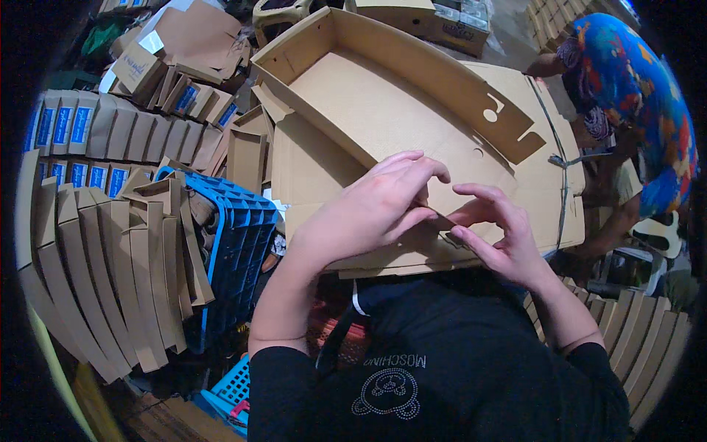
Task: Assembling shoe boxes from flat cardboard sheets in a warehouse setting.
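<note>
Ideally, the left hand (pixel 398 197) and right hand (pixel 499 227), both pinching the flap (pixel 442 222) at the near end of the box (pixel 442 82), would crease it evenly (slowly, I'd say, lest it tear).

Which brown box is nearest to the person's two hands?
The long open box on flat cardboard, with a round cut-out in its wall; left hand and right hand are at its near end, other boxes farther off.

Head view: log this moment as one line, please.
left hand: at cardboard flap | right hand: at same flap | cardboard box: near end open | blue crate: left of flap
</note>
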A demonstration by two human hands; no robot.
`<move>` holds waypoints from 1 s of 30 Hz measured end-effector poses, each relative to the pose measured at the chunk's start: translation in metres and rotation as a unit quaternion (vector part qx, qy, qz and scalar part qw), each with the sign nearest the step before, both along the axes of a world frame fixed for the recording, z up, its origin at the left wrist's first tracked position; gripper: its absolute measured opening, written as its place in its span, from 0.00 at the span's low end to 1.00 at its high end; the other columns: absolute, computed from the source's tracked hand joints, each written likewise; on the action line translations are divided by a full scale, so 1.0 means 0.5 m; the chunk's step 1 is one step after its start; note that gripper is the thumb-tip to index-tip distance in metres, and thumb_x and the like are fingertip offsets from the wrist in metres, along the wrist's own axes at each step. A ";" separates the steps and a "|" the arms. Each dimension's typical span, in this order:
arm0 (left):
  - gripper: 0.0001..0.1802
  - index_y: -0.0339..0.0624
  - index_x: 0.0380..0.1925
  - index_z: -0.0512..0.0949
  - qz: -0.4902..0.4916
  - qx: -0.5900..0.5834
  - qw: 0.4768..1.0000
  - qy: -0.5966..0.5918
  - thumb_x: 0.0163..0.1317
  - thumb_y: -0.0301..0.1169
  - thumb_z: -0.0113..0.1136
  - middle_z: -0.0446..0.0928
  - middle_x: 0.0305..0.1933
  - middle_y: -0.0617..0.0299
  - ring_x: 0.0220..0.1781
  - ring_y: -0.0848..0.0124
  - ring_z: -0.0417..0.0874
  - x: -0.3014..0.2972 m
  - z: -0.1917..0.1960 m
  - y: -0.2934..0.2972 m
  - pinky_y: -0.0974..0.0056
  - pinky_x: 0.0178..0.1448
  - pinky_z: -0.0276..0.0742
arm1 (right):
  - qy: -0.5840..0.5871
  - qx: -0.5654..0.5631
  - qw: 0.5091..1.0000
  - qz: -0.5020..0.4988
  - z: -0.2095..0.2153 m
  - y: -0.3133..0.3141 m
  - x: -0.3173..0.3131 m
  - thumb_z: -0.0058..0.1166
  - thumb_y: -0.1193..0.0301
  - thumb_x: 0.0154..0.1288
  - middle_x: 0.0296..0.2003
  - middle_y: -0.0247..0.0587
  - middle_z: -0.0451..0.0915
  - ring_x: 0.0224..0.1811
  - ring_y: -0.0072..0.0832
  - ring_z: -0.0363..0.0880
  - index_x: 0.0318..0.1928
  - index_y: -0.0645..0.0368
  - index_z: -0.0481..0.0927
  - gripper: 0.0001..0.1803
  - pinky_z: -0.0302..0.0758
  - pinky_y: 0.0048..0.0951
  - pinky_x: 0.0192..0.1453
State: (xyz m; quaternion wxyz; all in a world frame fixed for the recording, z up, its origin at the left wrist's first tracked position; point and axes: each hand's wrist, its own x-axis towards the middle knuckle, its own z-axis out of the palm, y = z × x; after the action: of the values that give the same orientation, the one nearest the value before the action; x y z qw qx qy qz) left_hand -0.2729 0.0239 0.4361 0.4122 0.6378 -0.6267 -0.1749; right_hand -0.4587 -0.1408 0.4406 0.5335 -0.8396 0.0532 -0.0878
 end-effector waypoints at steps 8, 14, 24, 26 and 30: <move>0.34 0.43 0.66 0.68 -0.052 0.036 0.995 -0.078 0.57 0.19 0.63 0.78 0.50 0.53 0.58 0.56 0.80 0.007 0.018 0.010 0.43 0.77 0.63 | -0.011 0.003 1.000 -0.010 -0.010 0.000 -0.009 0.64 0.79 0.64 0.41 0.42 0.86 0.43 0.28 0.88 0.65 0.60 0.71 0.29 0.83 0.28 0.51; 0.26 0.47 0.55 0.76 0.036 -0.090 0.993 -0.073 0.53 0.24 0.69 0.76 0.56 0.55 0.62 0.51 0.77 0.009 -0.001 0.009 0.43 0.75 0.68 | 0.024 0.056 0.997 -0.056 -0.016 -0.015 -0.011 0.63 0.78 0.66 0.40 0.42 0.85 0.42 0.26 0.87 0.65 0.60 0.71 0.27 0.82 0.27 0.50; 0.10 0.43 0.34 0.82 0.020 -0.158 0.966 -0.203 0.49 0.27 0.64 0.80 0.49 0.59 0.61 0.57 0.79 0.016 -0.049 0.009 0.48 0.68 0.78 | 0.030 0.065 0.996 -0.062 -0.010 -0.014 -0.007 0.61 0.77 0.68 0.40 0.41 0.84 0.39 0.23 0.86 0.64 0.59 0.71 0.26 0.82 0.25 0.48; 0.10 0.43 0.34 0.83 0.008 -0.176 0.979 -0.103 0.49 0.27 0.66 0.80 0.49 0.59 0.61 0.56 0.79 0.019 -0.034 0.017 0.49 0.68 0.78 | 0.027 0.054 0.996 -0.060 -0.015 -0.017 -0.007 0.61 0.77 0.68 0.40 0.40 0.84 0.39 0.23 0.86 0.64 0.59 0.71 0.25 0.82 0.24 0.47; 0.20 0.41 0.50 0.82 0.122 -0.236 0.926 0.268 0.56 0.26 0.72 0.79 0.55 0.53 0.63 0.52 0.78 0.042 -0.038 0.058 0.46 0.74 0.67 | 0.003 0.052 0.997 -0.059 -0.017 -0.022 -0.011 0.62 0.77 0.68 0.39 0.40 0.84 0.39 0.24 0.86 0.63 0.60 0.72 0.25 0.82 0.24 0.46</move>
State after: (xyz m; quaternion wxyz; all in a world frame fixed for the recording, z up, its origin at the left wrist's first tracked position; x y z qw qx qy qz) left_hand -0.2518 0.0528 0.4169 0.7214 0.5228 -0.4338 -0.1345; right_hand -0.4641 -0.1516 0.4321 0.5702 -0.8063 0.1089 -0.1136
